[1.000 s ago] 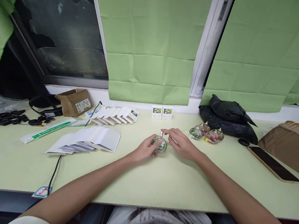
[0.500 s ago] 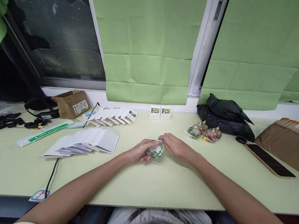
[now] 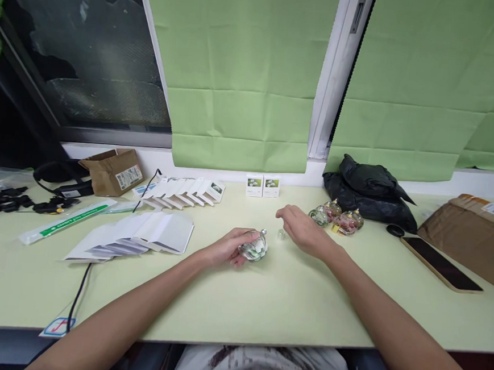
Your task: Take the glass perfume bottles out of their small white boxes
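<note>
My left hand (image 3: 231, 247) is closed around a small round glass bottle (image 3: 255, 248) with white and green patterning and a silvery neck at its top. It is held just above the table, tilted slightly. A small clear cap (image 3: 281, 234) is on the table to the right of the bottle. Above and beside that cap is my right hand (image 3: 301, 229), fingers loosely bent and apart from the bottle, with nothing visible in them. Further right, several similar round bottles (image 3: 347, 222) with gold tops, pinkish and green, lie grouped together.
Two small white boxes (image 3: 263, 185) stand at the back. Rows of white cartons (image 3: 170, 231) lie left, near an open brown box (image 3: 115, 172) and a cable. On the right are black plastic bags (image 3: 366, 194), a phone (image 3: 440, 264) and a large brown package (image 3: 469, 237).
My right hand has moved right, away from the bottle's neck. The clear cap now shows on the table and the silvery neck is exposed. My left hand keeps hold of the bottle.
</note>
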Action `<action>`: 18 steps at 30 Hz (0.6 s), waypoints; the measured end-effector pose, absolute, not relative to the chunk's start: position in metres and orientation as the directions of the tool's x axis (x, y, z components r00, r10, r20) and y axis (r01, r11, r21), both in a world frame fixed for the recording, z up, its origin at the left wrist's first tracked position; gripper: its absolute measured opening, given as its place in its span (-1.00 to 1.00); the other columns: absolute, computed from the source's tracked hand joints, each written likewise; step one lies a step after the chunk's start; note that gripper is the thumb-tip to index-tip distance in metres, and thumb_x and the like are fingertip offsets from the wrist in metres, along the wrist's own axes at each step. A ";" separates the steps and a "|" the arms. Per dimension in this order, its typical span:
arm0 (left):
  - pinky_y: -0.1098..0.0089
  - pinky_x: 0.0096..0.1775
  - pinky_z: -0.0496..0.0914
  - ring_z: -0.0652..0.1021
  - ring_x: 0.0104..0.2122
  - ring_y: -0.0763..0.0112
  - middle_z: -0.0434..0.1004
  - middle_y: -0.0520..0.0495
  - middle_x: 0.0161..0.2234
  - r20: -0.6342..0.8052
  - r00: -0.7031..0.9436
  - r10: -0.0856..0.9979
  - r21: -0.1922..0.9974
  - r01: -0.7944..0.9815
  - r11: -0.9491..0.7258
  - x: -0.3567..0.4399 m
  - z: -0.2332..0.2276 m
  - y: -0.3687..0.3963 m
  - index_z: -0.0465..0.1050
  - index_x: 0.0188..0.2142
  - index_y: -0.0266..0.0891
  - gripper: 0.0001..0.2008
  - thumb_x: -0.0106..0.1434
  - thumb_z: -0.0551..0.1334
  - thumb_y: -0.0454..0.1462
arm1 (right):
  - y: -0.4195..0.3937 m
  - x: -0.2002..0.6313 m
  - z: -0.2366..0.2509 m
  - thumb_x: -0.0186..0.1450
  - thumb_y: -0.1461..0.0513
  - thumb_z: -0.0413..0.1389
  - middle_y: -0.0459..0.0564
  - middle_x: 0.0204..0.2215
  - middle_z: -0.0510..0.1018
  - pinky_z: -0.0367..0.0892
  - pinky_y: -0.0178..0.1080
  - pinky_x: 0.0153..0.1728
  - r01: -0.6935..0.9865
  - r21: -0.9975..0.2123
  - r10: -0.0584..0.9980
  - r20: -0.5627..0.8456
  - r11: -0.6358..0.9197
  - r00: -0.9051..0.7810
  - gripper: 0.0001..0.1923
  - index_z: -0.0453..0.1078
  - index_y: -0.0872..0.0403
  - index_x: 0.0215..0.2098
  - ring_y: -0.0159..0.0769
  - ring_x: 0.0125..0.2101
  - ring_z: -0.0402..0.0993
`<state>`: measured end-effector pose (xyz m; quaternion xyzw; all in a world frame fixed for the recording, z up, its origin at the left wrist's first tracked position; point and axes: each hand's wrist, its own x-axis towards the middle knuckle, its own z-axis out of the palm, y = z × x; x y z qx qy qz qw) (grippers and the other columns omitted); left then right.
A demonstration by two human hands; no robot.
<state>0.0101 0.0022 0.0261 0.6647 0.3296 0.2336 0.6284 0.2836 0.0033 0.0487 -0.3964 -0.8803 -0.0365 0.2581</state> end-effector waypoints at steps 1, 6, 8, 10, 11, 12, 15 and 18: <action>0.49 -0.68 0.13 0.36 -0.72 0.49 0.35 0.09 -0.67 -0.058 0.659 0.750 0.988 0.144 -0.050 0.011 0.025 0.003 0.41 -0.27 -0.23 -0.53 0.41 0.17 0.14 | 0.003 0.282 0.048 0.50 0.32 -0.15 0.12 -0.06 0.49 0.33 -0.08 0.00 0.705 -0.161 0.679 0.479 0.691 -0.557 -0.72 0.28 0.02 0.09 -0.08 0.00 0.40; 0.43 -0.43 0.38 0.49 -0.50 0.44 0.49 0.03 -0.41 0.191 0.520 0.833 0.905 0.235 -0.354 0.018 0.019 0.001 0.44 -0.13 -0.20 -0.56 0.43 0.16 0.13 | 0.008 0.285 0.043 0.52 0.27 -0.12 0.08 -0.14 0.52 0.31 -0.15 -0.10 0.762 -0.236 0.762 0.451 0.604 -0.464 -0.78 0.28 0.04 0.05 -0.14 -0.13 0.45; 0.40 -0.36 0.39 0.51 -0.44 0.41 0.54 0.01 -0.31 0.239 0.458 0.856 0.854 0.320 -0.410 0.018 0.018 0.001 0.45 -0.02 -0.17 -0.55 0.44 0.14 0.13 | 0.012 0.291 0.040 0.52 0.26 -0.10 0.06 -0.20 0.54 0.27 -0.20 -0.18 0.797 -0.237 0.808 0.378 0.556 -0.451 -0.83 0.29 0.04 -0.02 -0.18 -0.21 0.45; 0.38 -0.32 0.39 0.51 -0.41 0.39 0.57 0.01 -0.29 0.271 0.416 0.868 0.804 0.398 -0.442 0.016 0.016 0.003 0.44 0.06 -0.14 -0.53 0.45 0.13 0.13 | 0.015 0.298 0.036 0.51 0.26 -0.06 0.05 -0.24 0.55 0.21 -0.24 -0.25 0.830 -0.208 0.845 0.276 0.518 -0.458 -0.88 0.31 0.05 -0.10 -0.20 -0.26 0.45; 0.37 -0.30 0.38 0.51 -0.40 0.37 0.58 0.02 -0.29 0.283 0.401 0.871 0.785 0.425 -0.450 0.016 0.015 0.004 0.43 0.08 -0.14 -0.53 0.45 0.12 0.13 | 0.017 0.300 0.035 0.50 0.27 -0.05 0.06 -0.25 0.56 0.19 -0.25 -0.27 0.845 -0.185 0.858 0.228 0.502 -0.460 -0.89 0.32 0.05 -0.13 -0.21 -0.28 0.44; 0.36 -0.29 0.38 0.52 -0.39 0.36 0.58 0.02 -0.29 0.292 0.388 0.874 0.774 0.441 -0.454 0.015 0.014 0.005 0.42 0.09 -0.13 -0.53 0.46 0.11 0.13 | 0.018 0.302 0.033 0.49 0.28 -0.04 0.07 -0.26 0.56 0.17 -0.25 -0.28 0.858 -0.160 0.868 0.190 0.488 -0.458 -0.89 0.32 0.05 -0.17 -0.21 -0.29 0.44; 0.34 -0.26 0.39 0.55 -0.37 0.34 0.59 0.01 -0.28 0.305 0.368 0.878 0.772 0.444 -0.454 0.014 0.012 0.008 0.40 0.11 -0.12 -0.54 0.47 0.10 0.12 | 0.019 0.304 0.028 0.46 0.31 -0.02 0.09 -0.24 0.56 0.15 -0.26 -0.28 0.867 -0.110 0.872 0.121 0.486 -0.474 -0.87 0.34 0.06 -0.24 -0.21 -0.27 0.45; 0.34 -0.26 0.39 0.55 -0.38 0.34 0.59 0.01 -0.29 0.313 0.368 0.875 0.772 0.438 -0.461 0.014 0.011 0.008 0.40 0.10 -0.13 -0.54 0.47 0.10 0.12 | 0.019 0.304 0.025 0.43 0.33 0.01 0.09 -0.21 0.57 0.15 -0.27 -0.27 0.852 -0.124 0.860 0.097 0.509 -0.500 -0.87 0.38 0.05 -0.22 -0.21 -0.24 0.45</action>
